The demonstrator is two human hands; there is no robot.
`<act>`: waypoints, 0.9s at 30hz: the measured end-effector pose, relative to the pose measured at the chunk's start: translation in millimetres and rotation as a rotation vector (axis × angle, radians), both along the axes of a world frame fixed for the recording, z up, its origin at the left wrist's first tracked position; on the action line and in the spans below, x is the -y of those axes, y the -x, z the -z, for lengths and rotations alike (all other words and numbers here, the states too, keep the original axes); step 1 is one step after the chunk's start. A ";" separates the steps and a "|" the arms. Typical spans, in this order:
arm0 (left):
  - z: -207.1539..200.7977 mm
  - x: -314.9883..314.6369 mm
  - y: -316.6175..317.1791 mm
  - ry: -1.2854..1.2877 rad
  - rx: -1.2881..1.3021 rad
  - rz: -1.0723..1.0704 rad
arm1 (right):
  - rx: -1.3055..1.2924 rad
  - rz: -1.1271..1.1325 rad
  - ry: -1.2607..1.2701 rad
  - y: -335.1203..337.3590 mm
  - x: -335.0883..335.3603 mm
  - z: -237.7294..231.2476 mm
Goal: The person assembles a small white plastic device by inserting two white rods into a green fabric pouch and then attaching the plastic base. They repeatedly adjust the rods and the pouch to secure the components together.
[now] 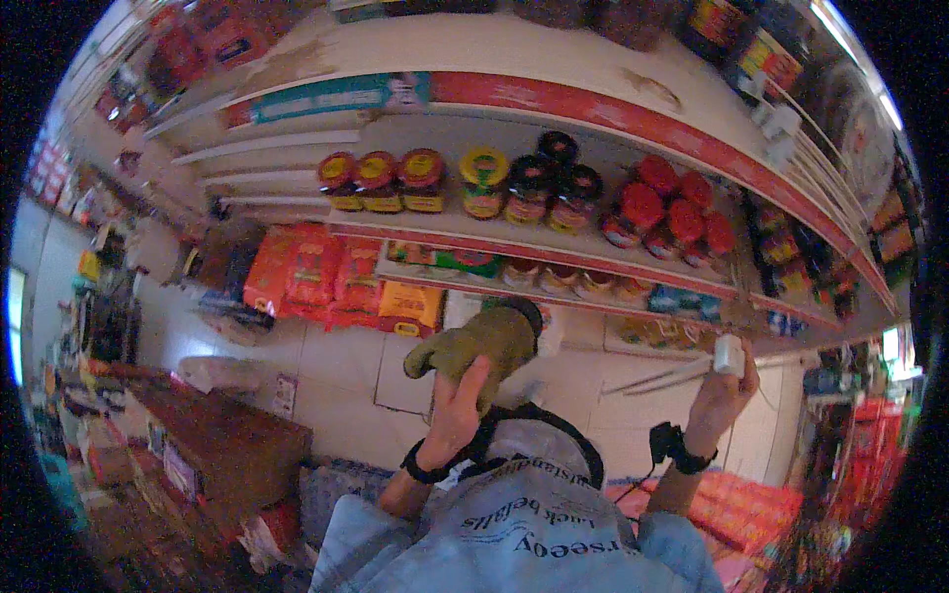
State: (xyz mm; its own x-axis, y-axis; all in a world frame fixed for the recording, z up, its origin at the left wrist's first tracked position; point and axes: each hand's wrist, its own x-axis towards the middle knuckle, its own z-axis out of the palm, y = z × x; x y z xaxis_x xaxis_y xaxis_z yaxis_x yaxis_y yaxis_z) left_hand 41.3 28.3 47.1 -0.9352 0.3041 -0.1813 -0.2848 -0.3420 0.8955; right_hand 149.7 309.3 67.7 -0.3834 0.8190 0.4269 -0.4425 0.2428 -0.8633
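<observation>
My left hand [457, 410] is closed on an olive-green cloth thing [484, 346] shaped like a mitten, with a dark round end pointing at the shelves. My fingers lie against its near side. Off to the right, my right hand [725, 395] is raised close to the lower shelf's edge, its fingers wrapped round a small white block-shaped thing [729, 354]. Image grain hides what exactly this white thing is. Dark bands circle both wrists, and a small black device [665, 441] with a cord sits at the right one.
Ahead, a shelf [613, 255] with a red edge strip carries red-lidded jars [422, 180], dark-lidded jars [573, 198] and a yellow-lidded jar [484, 183]. Orange-red packets [318, 269] stand low on the left. A brown wooden cabinet [217, 430] is at my near left.
</observation>
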 end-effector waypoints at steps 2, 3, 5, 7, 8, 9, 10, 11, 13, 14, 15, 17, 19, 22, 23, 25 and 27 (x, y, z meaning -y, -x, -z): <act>12.2 12.5 8.5 0.051 -0.086 -0.067 | 0.080 0.027 0.051 -6.3 -16.1 10.9; 15.8 18.6 6.0 -0.013 0.023 -0.117 | 0.112 -0.016 0.036 -14.1 -23.6 14.1; 18.0 32.2 5.5 -0.078 0.119 -0.196 | 0.041 -0.041 0.062 -5.1 -6.6 -0.2; 15.6 46.8 6.8 0.064 0.285 -0.298 | 0.070 -0.093 0.060 -7.6 -16.7 4.1; 16.8 57.7 6.4 0.063 0.291 -0.318 | 0.099 -0.126 0.060 -6.9 -18.0 5.2; 21.8 68.9 6.3 0.018 0.292 -0.349 | 0.067 -0.042 0.069 2.7 -8.1 2.5; 28.6 82.9 0.4 -0.027 0.303 -0.389 | 0.082 -0.066 0.070 4.6 -0.8 -3.8; 39.3 97.0 -3.5 -0.026 0.321 -0.416 | 0.156 -0.067 0.039 5.0 5.5 -11.9; 55.7 125.0 -1.1 -0.097 0.319 -0.637 | 0.229 0.016 -0.011 15.6 -1.2 -6.7; 58.6 138.8 -9.6 -0.095 0.347 -0.679 | 0.258 -0.024 -0.017 15.6 -14.1 -6.7; 61.3 154.1 -2.3 0.008 0.225 -0.753 | 0.076 -0.334 0.103 23.0 -21.7 -9.0; 47.9 173.5 -22.4 0.186 0.148 -0.845 | 0.318 0.069 -0.154 27.9 49.5 -50.6; 11.4 189.7 -45.1 0.240 0.220 -0.875 | 0.302 0.132 -0.233 26.9 43.6 -55.9; 3.0 210.5 -69.5 0.055 0.320 -1.099 | 0.308 0.081 -0.271 24.1 17.6 -50.4; 8.8 216.3 -81.9 0.002 0.324 -1.126 | 0.316 0.069 -0.293 25.3 17.1 -45.9; 21.9 235.6 -93.9 -0.034 0.359 -1.160 | 0.343 0.055 -0.317 23.2 19.2 -35.9; 36.0 247.0 -98.2 0.336 0.331 -1.225 | 0.367 0.042 -0.341 22.0 22.2 -31.9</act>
State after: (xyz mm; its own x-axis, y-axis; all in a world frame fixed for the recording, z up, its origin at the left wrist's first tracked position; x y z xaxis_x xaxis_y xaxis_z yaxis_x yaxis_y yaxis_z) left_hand 139.5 -218.7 11.1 -0.4681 -0.8096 -0.3541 -0.1721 -0.3095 0.9352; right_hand 127.7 287.2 99.6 -0.5280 0.6743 0.5162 -0.1088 0.5492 -0.8286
